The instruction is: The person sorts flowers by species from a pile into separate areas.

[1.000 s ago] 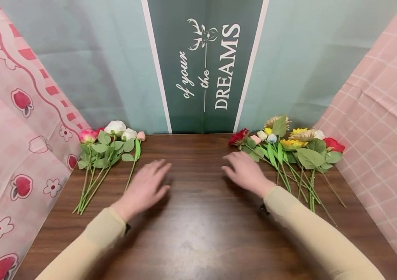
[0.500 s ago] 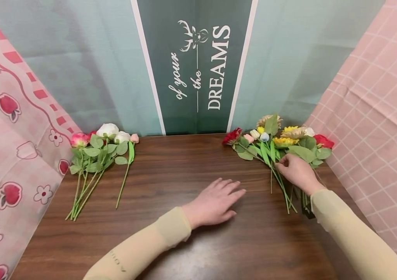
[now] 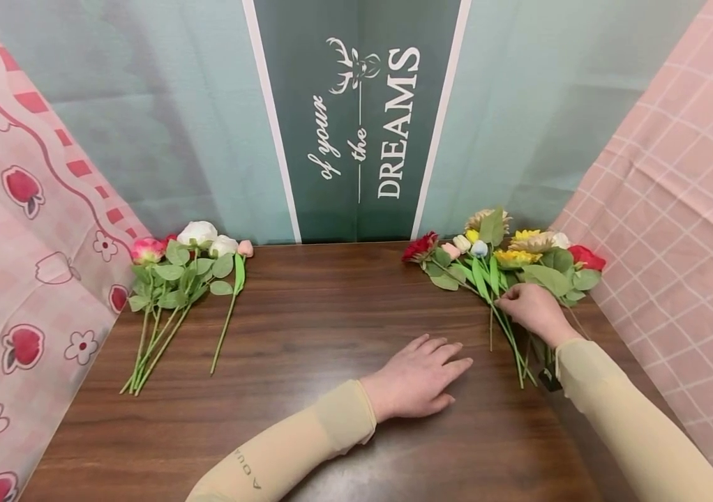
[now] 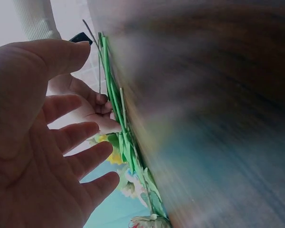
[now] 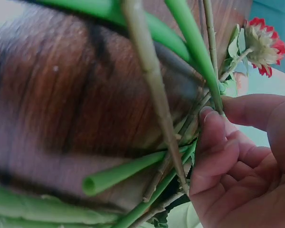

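Note:
A mixed bunch of artificial flowers [image 3: 507,258] lies at the back right of the dark wooden table [image 3: 331,307], with red, yellow, white and pink heads. My right hand [image 3: 510,300] rests on its green stems [image 3: 507,335]. In the right wrist view, thumb and fingers of the right hand [image 5: 217,111] pinch one green stem [image 5: 199,57], and a red flower [image 5: 261,45] lies beyond. My left hand [image 3: 451,373] lies flat on the table just left of those stems, fingers straight, holding nothing. The left wrist view shows the left hand [image 4: 80,130] spread open beside the stems [image 4: 118,118].
A second bunch of white and pink roses [image 3: 183,268] lies at the back left, with a single pink bud stem [image 3: 231,307] beside it. Patterned pink cloth [image 3: 24,279] hangs on the left, pink checked cloth [image 3: 677,209] on the right, and a green banner [image 3: 363,118] behind.
Both hands moved right from the table's middle. The right hand reached the right bunch and took hold of a stem; the left hand slid flat across the table toward it.

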`<state>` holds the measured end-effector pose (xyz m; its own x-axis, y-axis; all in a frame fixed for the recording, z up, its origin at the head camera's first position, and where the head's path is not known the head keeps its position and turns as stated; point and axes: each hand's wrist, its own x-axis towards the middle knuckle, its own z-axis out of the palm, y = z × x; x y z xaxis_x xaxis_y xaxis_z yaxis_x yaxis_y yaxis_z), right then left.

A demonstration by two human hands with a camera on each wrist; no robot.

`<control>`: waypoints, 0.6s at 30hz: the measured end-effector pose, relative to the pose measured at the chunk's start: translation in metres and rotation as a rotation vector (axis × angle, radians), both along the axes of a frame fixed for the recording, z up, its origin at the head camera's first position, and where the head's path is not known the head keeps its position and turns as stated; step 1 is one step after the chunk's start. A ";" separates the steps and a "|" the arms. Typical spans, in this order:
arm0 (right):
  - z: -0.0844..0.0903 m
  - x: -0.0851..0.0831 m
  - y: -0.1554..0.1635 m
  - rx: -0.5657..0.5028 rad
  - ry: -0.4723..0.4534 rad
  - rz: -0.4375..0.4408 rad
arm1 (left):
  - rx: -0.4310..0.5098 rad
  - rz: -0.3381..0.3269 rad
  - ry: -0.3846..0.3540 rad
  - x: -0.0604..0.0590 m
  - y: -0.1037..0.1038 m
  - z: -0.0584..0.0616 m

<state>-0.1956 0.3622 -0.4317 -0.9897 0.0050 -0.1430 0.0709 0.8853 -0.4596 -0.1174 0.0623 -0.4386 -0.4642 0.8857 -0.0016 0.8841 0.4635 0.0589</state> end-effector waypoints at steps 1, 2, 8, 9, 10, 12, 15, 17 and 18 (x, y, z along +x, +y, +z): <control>0.000 0.000 0.001 -0.016 -0.003 -0.005 | 0.004 0.000 0.001 0.000 0.000 0.000; 0.001 0.001 0.001 -0.032 -0.005 -0.013 | 0.009 0.002 0.004 -0.001 -0.001 0.000; 0.005 0.007 -0.002 -0.101 0.032 -0.055 | 0.045 0.039 -0.016 -0.006 -0.006 0.000; 0.006 0.008 -0.003 -0.110 0.041 -0.059 | 0.057 0.053 -0.030 -0.007 -0.007 0.000; 0.008 0.009 -0.004 -0.120 0.051 -0.064 | 0.072 0.070 -0.042 -0.008 -0.009 0.000; 0.012 0.011 -0.009 -0.138 0.074 -0.074 | 0.104 0.108 -0.073 -0.011 -0.013 0.000; 0.018 0.014 -0.019 -0.217 0.098 -0.097 | 0.167 0.173 -0.136 -0.016 -0.022 0.001; 0.021 0.015 -0.029 -0.294 0.118 -0.103 | 0.210 0.223 -0.183 -0.019 -0.028 0.003; 0.022 0.016 -0.035 -0.339 0.123 -0.103 | 0.236 0.250 -0.212 -0.021 -0.032 0.004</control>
